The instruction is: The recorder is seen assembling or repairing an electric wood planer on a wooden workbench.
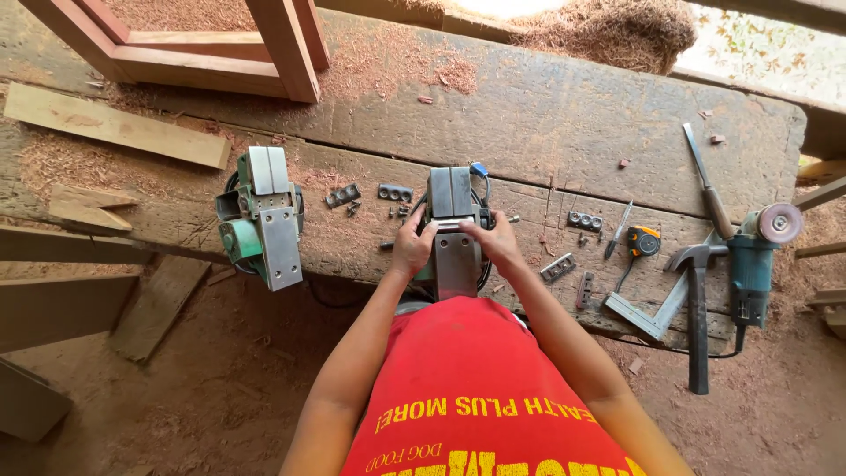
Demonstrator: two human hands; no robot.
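An electric hand planer (454,220) lies upside down on the wooden workbench (546,115), its grey sole plates facing up. My left hand (412,245) grips its left side near the blade drum, and my right hand (498,242) grips its right side. Both thumbs rest near the gap between the two plates. Small metal blade clamps and screws (395,192) lie just left of the planer.
A second green planer (263,216) lies upturned at the left. On the right are an angle grinder (751,256), hammer (697,308), chisel (705,181), tape measure (644,241), square (656,313) and metal parts (584,220). Wooden frame (264,53) and sawdust behind.
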